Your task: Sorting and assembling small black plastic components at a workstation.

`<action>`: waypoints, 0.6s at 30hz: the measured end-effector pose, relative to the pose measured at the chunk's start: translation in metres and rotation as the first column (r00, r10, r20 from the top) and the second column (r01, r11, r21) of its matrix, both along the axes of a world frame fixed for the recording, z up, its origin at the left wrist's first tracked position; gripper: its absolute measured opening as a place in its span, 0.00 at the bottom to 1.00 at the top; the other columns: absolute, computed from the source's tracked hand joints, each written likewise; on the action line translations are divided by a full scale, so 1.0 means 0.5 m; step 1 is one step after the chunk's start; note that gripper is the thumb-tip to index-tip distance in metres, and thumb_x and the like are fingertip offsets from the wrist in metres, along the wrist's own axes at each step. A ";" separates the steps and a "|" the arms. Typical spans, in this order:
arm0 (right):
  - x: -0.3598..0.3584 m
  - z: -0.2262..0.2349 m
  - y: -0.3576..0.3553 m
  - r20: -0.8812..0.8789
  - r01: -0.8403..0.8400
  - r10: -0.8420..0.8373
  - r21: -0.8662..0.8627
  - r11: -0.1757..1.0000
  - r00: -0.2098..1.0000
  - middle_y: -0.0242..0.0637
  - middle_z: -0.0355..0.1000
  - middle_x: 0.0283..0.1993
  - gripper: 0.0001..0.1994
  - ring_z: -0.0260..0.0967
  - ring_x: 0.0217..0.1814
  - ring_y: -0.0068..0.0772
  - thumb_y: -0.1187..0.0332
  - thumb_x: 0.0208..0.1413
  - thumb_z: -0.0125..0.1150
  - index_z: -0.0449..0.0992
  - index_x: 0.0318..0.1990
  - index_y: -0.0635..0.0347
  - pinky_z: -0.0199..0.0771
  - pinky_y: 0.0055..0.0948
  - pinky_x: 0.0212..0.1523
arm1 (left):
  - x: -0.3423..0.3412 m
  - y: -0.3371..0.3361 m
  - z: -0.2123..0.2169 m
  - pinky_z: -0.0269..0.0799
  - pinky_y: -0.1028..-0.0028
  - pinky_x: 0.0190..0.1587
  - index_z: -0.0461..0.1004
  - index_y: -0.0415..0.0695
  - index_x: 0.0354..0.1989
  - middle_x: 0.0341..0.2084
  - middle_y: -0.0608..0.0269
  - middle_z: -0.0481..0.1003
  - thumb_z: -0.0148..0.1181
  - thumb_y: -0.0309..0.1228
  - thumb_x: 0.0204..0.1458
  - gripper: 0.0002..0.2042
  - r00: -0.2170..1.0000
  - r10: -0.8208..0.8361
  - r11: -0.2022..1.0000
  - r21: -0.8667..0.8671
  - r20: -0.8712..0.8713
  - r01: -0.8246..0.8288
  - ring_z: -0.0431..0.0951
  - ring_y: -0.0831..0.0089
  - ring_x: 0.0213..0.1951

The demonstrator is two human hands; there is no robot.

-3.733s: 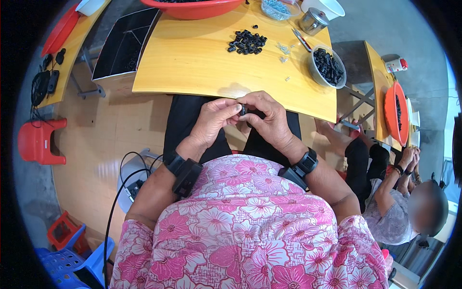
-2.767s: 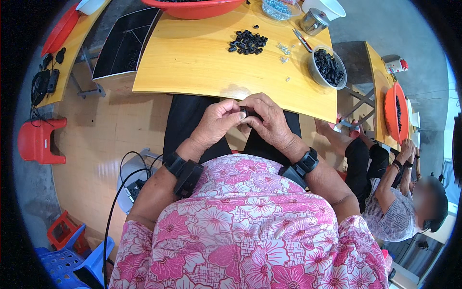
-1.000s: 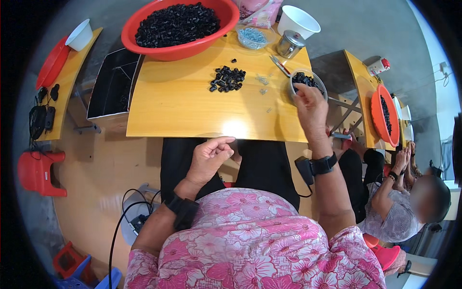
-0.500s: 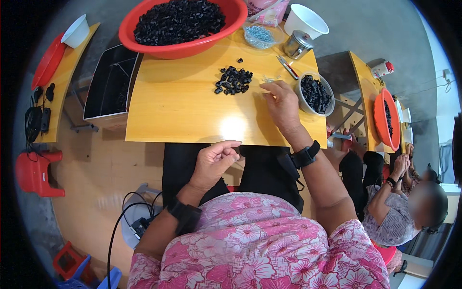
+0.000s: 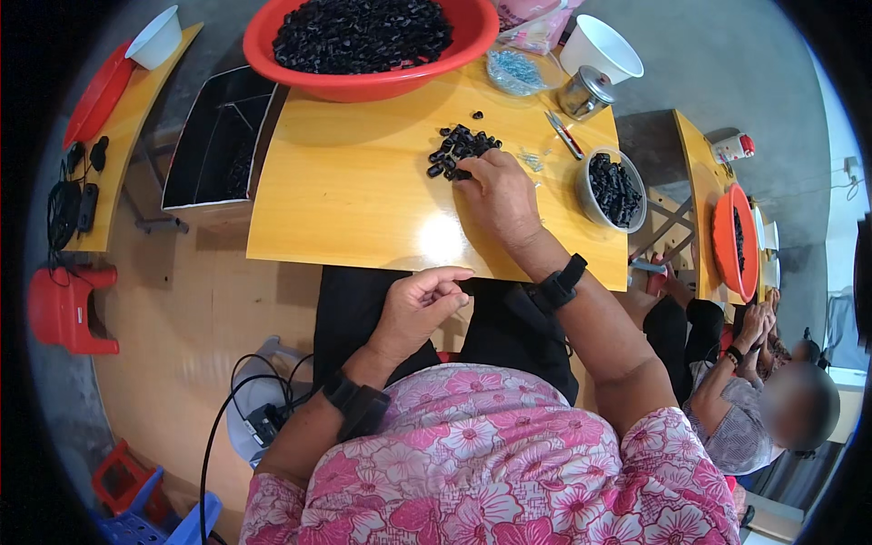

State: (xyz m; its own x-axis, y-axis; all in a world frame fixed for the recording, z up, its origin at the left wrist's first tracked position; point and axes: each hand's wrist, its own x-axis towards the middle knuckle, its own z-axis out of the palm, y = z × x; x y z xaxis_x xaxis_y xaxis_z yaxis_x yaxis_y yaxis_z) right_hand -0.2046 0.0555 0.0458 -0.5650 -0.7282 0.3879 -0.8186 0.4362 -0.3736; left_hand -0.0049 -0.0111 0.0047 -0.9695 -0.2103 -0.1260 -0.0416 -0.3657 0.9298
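My right hand (image 5: 504,195) reaches over the yellow table (image 5: 345,182), its fingers bent down on the near right edge of a pile of small black plastic parts (image 5: 451,145). Its fingertips pinch at one of these black parts, mostly covered by the hand. At the table's front edge, above my lap, my left hand (image 5: 413,313) is curled with thumb and forefinger pressed together; whatever it holds is too small to name. To the right of my right hand lie a few small clear pins (image 5: 531,161).
A clear tub of black pieces (image 5: 589,195) stands at the right edge. Behind are a red-handled tool (image 5: 565,136), a metal cup (image 5: 585,94), a dish of bluish small parts (image 5: 514,71), a white bowl (image 5: 601,50) and a big red basin (image 5: 363,86). Another person (image 5: 727,400) sits at right.
My right hand has moved left from beside the pins to the black pile, its fingertips now down on it. My left hand stays pinched at the table edge. The view has shifted slightly.
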 end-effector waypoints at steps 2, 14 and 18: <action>0.001 -0.002 0.007 0.008 -0.002 0.002 0.002 1.000 1.000 0.39 0.70 0.33 0.11 0.71 0.41 0.46 0.71 0.44 0.66 0.80 0.37 0.56 0.74 0.40 0.42 | -0.001 0.001 -0.001 0.69 0.85 0.37 0.75 0.37 0.52 0.30 0.71 0.76 0.61 0.22 0.56 0.15 1.000 0.001 1.000 0.019 -0.014 0.000 0.72 0.88 0.31; 0.063 -0.011 0.067 0.305 0.026 0.009 -0.109 0.994 0.952 0.44 0.73 0.33 0.10 0.72 0.35 0.49 0.73 0.42 0.67 0.77 0.35 0.59 0.74 0.41 0.37 | 0.005 -0.001 0.012 0.73 0.79 0.43 0.74 0.36 0.52 0.31 0.67 0.76 0.56 0.20 0.57 0.14 0.996 0.036 0.999 0.034 -0.078 -0.033 0.74 0.84 0.33; 0.074 -0.015 0.096 0.236 -0.056 0.081 -0.111 0.992 0.968 0.41 0.72 0.32 0.13 0.74 0.30 0.38 0.74 0.45 0.69 0.77 0.39 0.60 0.75 0.31 0.33 | 0.004 0.003 0.005 0.71 0.81 0.39 0.73 0.36 0.54 0.30 0.66 0.76 0.55 0.20 0.57 0.15 0.990 0.119 0.992 -0.023 -0.077 -0.121 0.74 0.83 0.32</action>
